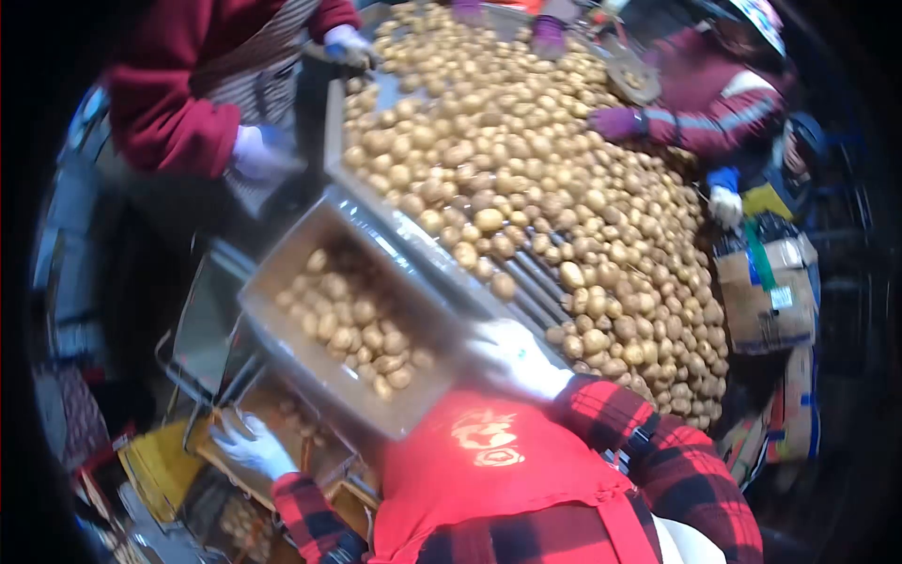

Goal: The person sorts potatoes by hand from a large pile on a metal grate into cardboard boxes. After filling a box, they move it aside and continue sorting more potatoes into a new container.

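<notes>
right hand [521, 360], white-gloved and blurred, at the near end of a tub [296, 254]; its grip cannot be told. left hand [252, 446], gloved, fingers spread, by a lower crate [324, 461]. the tub, holding potatoes [348, 324], lies beside a sorting table [423, 240] heaped with more.

Bright centre (some blur), black curved edges.

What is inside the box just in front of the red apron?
Potatoes lie loose inside the box, and bare inner wall shows beside them. Whatever lies beneath the upper potatoes is covered and cannot be seen.
</notes>
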Action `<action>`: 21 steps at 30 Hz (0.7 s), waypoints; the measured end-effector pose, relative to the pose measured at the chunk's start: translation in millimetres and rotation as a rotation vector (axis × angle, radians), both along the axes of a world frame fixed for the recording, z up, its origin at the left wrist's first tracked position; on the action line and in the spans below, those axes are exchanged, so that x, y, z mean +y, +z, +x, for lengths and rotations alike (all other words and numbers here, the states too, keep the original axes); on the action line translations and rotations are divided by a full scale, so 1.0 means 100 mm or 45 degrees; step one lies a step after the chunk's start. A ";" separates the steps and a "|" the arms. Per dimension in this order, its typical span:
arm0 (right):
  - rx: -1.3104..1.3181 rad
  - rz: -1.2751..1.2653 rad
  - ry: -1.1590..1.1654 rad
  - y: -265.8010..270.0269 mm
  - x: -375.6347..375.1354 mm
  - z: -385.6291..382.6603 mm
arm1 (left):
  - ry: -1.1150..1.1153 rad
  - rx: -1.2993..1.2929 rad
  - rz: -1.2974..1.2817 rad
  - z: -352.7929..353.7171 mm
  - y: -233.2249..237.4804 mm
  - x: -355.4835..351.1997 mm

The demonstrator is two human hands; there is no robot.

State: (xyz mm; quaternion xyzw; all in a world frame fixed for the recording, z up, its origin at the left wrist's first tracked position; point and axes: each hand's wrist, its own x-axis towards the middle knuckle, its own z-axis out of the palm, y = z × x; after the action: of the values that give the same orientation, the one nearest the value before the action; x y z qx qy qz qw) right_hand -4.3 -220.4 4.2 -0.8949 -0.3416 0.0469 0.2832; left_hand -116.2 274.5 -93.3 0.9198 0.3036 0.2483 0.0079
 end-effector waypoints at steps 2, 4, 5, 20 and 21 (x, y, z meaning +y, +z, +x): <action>-0.321 -0.170 -0.332 0.44 -0.16 0.03 | -0.432 -0.079 -0.325 0.55 0.45 -0.78; -0.304 -0.383 -0.800 0.35 -0.57 -0.12 | -0.646 -0.476 -1.333 0.81 0.20 -1.46; -0.386 -0.503 -0.873 0.18 -0.90 -0.13 | -0.910 0.057 -0.872 1.02 0.48 -1.82; -0.294 -0.402 -0.558 -0.92 -0.41 1.43 | -1.302 0.238 -0.493 2.62 0.41 -3.47; -0.308 -0.443 -0.543 -0.97 -0.39 1.52 | -1.272 0.242 -0.479 2.70 0.36 -3.46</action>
State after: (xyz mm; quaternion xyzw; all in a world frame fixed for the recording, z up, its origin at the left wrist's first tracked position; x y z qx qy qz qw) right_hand 148.0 -259.0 -93.2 -0.9806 -0.1642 -0.0629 0.0862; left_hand 153.6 -71.8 -56.9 0.9534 -0.1319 0.0713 0.2620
